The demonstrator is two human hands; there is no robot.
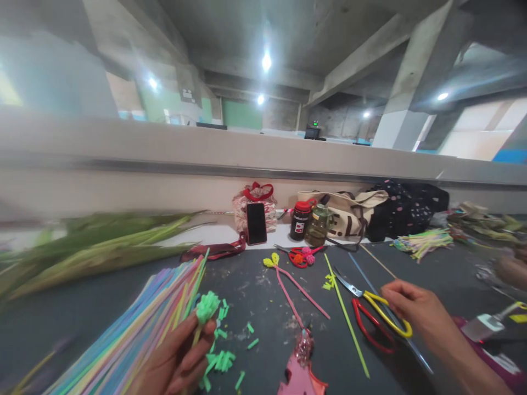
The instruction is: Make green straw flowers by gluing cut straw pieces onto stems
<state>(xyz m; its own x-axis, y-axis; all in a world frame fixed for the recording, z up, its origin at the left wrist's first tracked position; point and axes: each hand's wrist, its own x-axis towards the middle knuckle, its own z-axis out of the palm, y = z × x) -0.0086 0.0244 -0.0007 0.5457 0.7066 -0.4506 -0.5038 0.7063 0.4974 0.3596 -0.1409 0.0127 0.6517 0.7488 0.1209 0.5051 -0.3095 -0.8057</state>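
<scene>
My left hand (177, 356) pinches the stem of a green tuft (207, 307) made of short cut pieces. Cut green pieces (221, 361) lie on the dark table beside it. My right hand (415, 307) is at the scissors (376, 321) with one red and one yellow handle; its curled fingers touch the yellow handle, and the blades point away to the upper left. A yellow-green strip (346, 315) lies left of the scissors. Pink stems with yellow loops (272, 260) rest mid-table. Under my left forearm spreads a bundle of pastel strips (135, 323).
Behind stand a phone (256, 223), a red-lidded bottle (300, 220), a green bottle (317, 226) and a canvas bag (341, 211). Small red-handled scissors (298, 257) lie before them. Long green leaves (102, 252) are at left; another person's hand (513, 271) shows at right.
</scene>
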